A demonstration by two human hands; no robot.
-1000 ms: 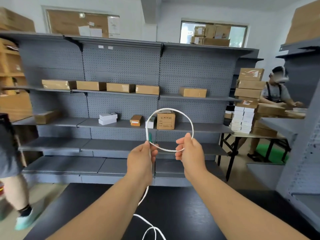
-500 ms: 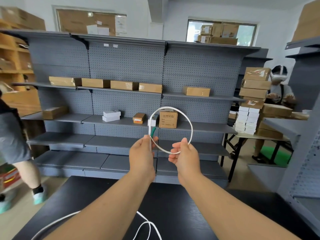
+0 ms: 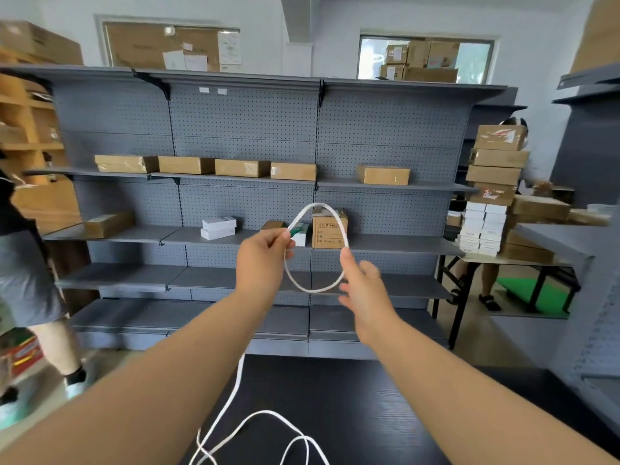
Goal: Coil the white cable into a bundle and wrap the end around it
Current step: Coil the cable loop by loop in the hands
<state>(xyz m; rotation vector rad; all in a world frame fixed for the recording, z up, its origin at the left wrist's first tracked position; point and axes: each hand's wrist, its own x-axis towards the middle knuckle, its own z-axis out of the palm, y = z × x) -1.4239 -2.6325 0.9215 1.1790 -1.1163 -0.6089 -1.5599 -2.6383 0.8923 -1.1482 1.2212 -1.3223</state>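
I hold a single loop of the white cable [image 3: 338,219] up in front of me, above the black table [image 3: 385,414]. My left hand [image 3: 263,260] pinches the cable on the loop's left side, just below its green connector [image 3: 296,231]. My right hand [image 3: 364,285] is at the loop's right side, with its fingers loosely spread and its thumb against the cable. The loop's lower arc hangs between the two hands. From my left hand the rest of the cable drops to the table and lies there in loose curves near the front edge.
Grey pegboard shelving [image 3: 248,129] with cardboard boxes [image 3: 328,229] and white boxes stands behind the table. A person [image 3: 23,263] walks at the far left. Another person [image 3: 489,283] stands at the right behind stacked boxes [image 3: 496,162] on a folding table.
My right hand has let go of its pinch at the loop's bottom and moved right and down, fingers spreading. The loop has become narrower and taller. The person at the left has stepped further into view.
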